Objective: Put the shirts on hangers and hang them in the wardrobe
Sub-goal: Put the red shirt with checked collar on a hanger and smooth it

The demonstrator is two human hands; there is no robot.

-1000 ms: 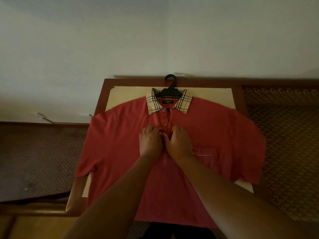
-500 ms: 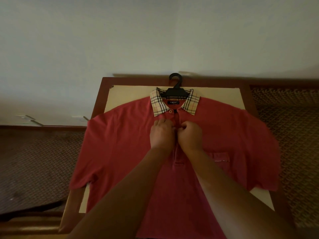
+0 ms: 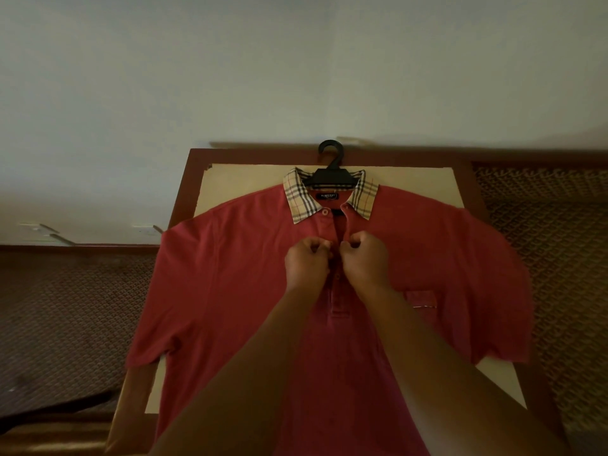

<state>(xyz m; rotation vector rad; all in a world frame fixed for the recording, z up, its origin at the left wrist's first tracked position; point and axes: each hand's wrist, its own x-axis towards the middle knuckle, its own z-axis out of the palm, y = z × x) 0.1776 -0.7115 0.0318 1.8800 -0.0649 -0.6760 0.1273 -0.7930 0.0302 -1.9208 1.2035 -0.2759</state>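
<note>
Hands pinching shirt placket

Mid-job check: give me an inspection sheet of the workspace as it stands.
Surface: wooden table with a pale board on top.
Job's things: red polo shirt lying flat, front up, top button undone; black hanger inside the collar, hook pointing to the wall.
Clutter: nothing seen.
Hands: left hand and right hand each pinch the placket at the middle button.
Cables: nothing seen.
Surroundings: plain wall; patterned carpet on both sides. No wardrobe in view.
</note>
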